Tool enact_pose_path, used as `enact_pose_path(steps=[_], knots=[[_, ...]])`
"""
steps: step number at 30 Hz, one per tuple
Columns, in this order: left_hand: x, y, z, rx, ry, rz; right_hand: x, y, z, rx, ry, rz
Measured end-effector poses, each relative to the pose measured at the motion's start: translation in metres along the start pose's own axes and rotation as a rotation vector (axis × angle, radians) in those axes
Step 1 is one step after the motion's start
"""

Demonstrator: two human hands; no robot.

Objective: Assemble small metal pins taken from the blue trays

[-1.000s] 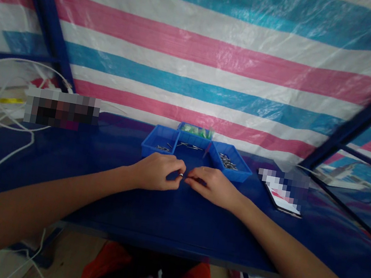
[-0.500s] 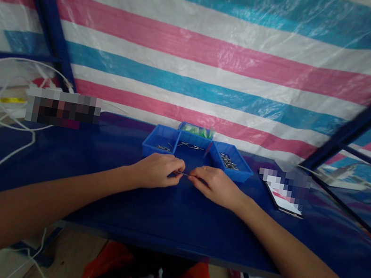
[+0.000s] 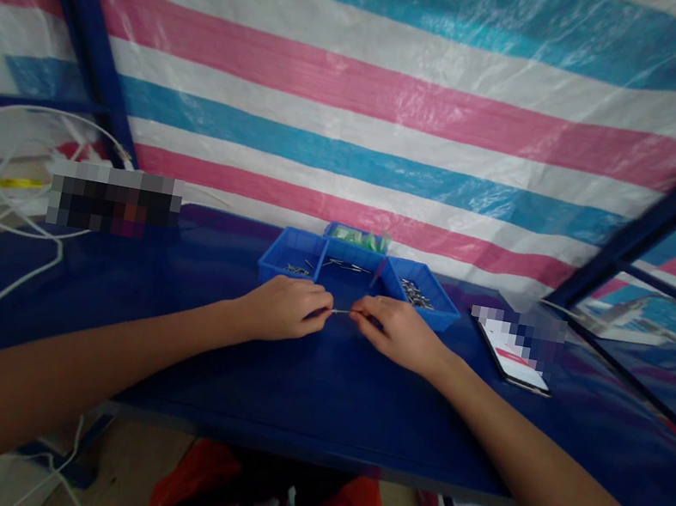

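Observation:
A thin metal rod [image 3: 341, 312] spans the gap between my two hands, its ends hidden by the fingers. My left hand [image 3: 289, 310] pinches one end between thumb and fingertips. The other end sits in the closed fingers of my right hand [image 3: 397, 332]. Just beyond my left hand is a blue bin [image 3: 276, 253] with a few small metal pieces [image 3: 297, 269]. Behind my right hand stands a second blue bin [image 3: 445, 314] holding many small metal pieces [image 3: 415, 293]. Several thin metal rods [image 3: 342, 265] lie between these bins.
A third blue bin [image 3: 329, 232] at the back holds green and clear packaging [image 3: 357, 237]. A phone [image 3: 513, 354] lies on the blue table [image 3: 311, 405] at right. White cables [image 3: 60, 252] run along the left side. A striped plastic sheet [image 3: 365, 101] hangs behind.
Both hands have risen slightly and my right hand has shifted a little to the right. More of the rod shows between the fingers.

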State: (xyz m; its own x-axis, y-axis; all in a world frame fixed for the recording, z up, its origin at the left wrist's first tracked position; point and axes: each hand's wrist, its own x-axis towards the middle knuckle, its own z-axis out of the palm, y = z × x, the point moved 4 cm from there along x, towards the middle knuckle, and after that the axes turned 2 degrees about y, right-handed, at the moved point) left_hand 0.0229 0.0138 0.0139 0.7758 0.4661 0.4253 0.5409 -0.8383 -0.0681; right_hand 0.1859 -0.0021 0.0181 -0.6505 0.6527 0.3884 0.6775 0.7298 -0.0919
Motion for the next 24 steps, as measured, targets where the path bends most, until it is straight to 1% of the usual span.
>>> enact_pose_path(steps=[4, 8, 10, 17, 24], knots=[[-0.001, 0.001, -0.002, -0.009, 0.051, 0.025, 0.000, -0.001, 0.004, 0.016, -0.034, -0.015], [-0.003, 0.008, -0.001, -0.015, 0.073, 0.124, 0.000, -0.005, 0.010, -0.018, -0.089, -0.079], [-0.004, 0.012, 0.000, 0.013, 0.078, 0.175, 0.000, -0.006, 0.012, -0.050, -0.107, -0.088], [-0.005, 0.014, -0.002, 0.061, 0.139, 0.231, 0.000, -0.010, 0.011, -0.020, -0.123, -0.124], [-0.005, 0.022, -0.005, 0.086, 0.175, 0.342, 0.000, -0.015, 0.010, -0.028, -0.119, -0.142]])
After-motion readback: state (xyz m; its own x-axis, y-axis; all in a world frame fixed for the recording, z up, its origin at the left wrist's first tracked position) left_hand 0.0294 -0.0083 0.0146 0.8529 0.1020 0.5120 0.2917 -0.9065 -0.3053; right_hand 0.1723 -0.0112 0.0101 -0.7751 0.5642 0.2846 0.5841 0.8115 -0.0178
